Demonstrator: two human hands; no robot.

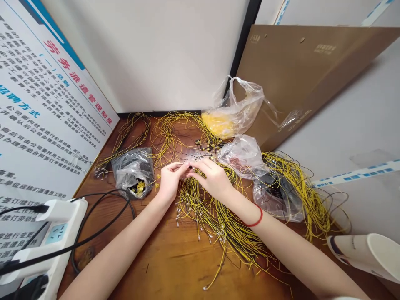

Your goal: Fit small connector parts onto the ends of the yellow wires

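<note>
My left hand (170, 179) and my right hand (213, 178) meet over the middle of the table, fingertips pinched together. Between them sits a small black part (190, 167), too small to make out fully; it seems to be on a thin wire. Under and beside my right hand spreads a large bundle of yellow and black wires (234, 233), many with small whitish metal ends. Left of my left hand lies a grey plastic bag (134, 164), open toward me, with small yellow pieces (139, 188) inside. A red band circles my right wrist.
At the back stands a clear bag of yellow pieces (218, 124), near a bag of reddish pieces (240, 157). More wires (308, 200) drape over a bag of black parts (275, 189). A paper cup (356, 252) is at right; a power strip (67, 233) with black cables is at left.
</note>
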